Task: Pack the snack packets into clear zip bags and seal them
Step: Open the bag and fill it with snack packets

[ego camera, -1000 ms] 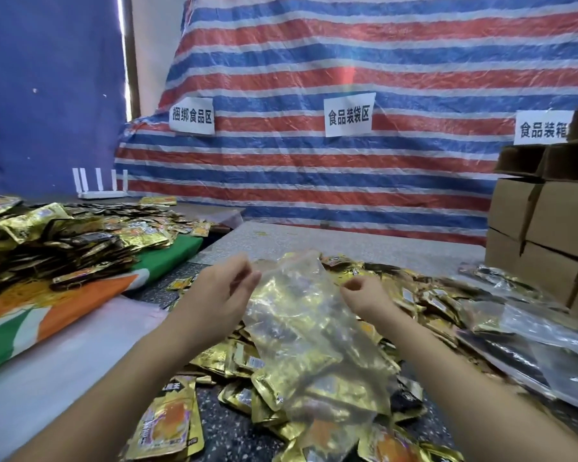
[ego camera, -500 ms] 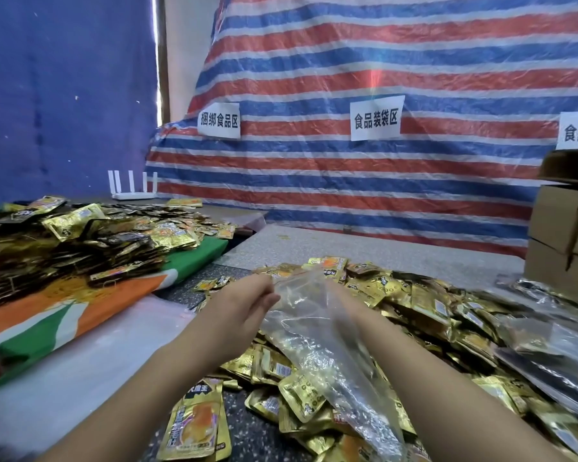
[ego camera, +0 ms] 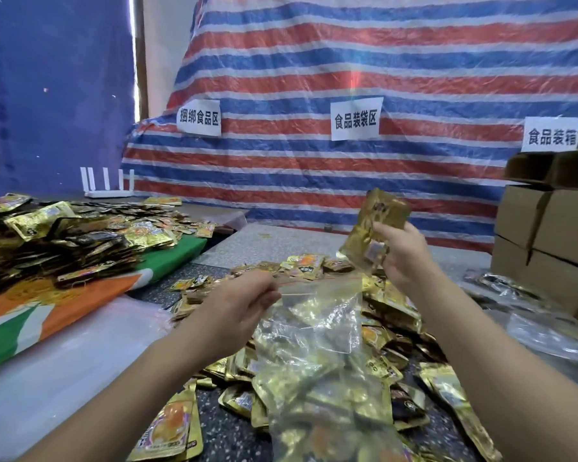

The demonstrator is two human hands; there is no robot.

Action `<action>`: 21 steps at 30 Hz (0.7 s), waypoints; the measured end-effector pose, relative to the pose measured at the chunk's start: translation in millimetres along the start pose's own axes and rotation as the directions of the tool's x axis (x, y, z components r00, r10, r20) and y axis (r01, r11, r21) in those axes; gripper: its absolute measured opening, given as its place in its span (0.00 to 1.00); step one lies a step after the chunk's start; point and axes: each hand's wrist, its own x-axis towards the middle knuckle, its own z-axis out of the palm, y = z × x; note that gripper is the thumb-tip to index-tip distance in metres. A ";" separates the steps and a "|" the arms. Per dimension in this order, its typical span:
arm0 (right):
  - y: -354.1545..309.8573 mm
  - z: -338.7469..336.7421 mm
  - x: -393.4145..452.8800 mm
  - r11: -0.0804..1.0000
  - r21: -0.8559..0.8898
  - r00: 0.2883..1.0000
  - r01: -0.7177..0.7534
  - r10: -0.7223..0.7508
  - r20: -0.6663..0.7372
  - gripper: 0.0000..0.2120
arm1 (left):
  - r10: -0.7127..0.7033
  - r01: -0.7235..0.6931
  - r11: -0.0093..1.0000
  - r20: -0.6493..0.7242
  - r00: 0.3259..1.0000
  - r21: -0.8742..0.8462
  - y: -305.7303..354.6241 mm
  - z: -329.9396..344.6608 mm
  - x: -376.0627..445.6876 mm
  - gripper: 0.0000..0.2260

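Note:
My left hand (ego camera: pixel 239 301) pinches the red-striped top edge of a clear zip bag (ego camera: pixel 317 345) that hangs open in front of me, partly filled with gold snack packets. My right hand (ego camera: pixel 402 258) grips a small bunch of gold snack packets (ego camera: pixel 377 225), raised above and to the right of the bag's mouth. Under the bag lies a wide heap of loose gold packets (ego camera: pixel 391 315) on the dark speckled table.
A second heap of packets (ego camera: pixel 60 241) lies on an orange, green and white cloth at the left. Cardboard boxes (ego camera: pixel 548 241) are stacked at the right, with clear bags (ego camera: pixel 548 338) spread in front of them. A white router (ego camera: pixel 107 183) stands at the back left.
My right hand has come up out of the bag area holding a bunch of packets. My left hand still holds the bag's top edge, and the view has shifted slightly.

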 end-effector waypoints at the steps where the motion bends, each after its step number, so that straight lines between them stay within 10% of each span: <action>1: -10.5 -1.8 -4.3 0.995 0.103 0.999 0.014 -0.018 0.036 0.09 | 0.024 -0.024 1.000 0.000 1.000 -0.007 3.7 2.6 2.6 0.07; 6: -38.5 -9.8 -35.5 0.964 0.262 0.960 0.038 -0.108 0.260 0.16 | 0.099 -0.099 0.994 0.003 0.995 -0.038 23.4 17.2 16.6 0.10; 21: -45.3 -36.4 -63.8 0.844 -0.375 0.813 0.382 -0.114 0.571 0.13 | 0.105 -0.101 0.989 0.026 0.994 -0.104 45.0 32.7 28.5 0.11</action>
